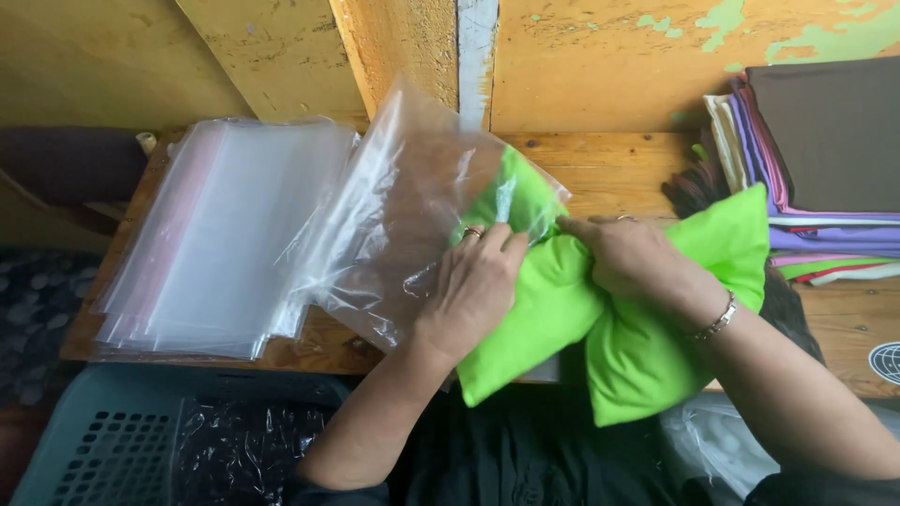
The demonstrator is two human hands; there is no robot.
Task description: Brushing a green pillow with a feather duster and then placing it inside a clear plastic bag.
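On wooden table (600, 164), centre: left hand (473, 286) fingers curled, gripping mouth edge of clear plastic bag (403, 225), likely to hold it open. Right hand (630, 255) closed, pinching bright green folded cloth (647, 328), 1 end already inside bag. Stack of flat clear bags (216, 244) just left, within reach. Folded fabric pile (816, 169), purple, pink, brown, far right. Round dark sticker (886, 361) at right table edge. Grey plastic crate (103, 440) below left.

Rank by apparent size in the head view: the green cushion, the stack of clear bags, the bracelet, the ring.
1. Stack of clear bags and green cushion: look alike, and hands hide part of the cushion, so unranked.
2. Bracelet.
3. Ring.
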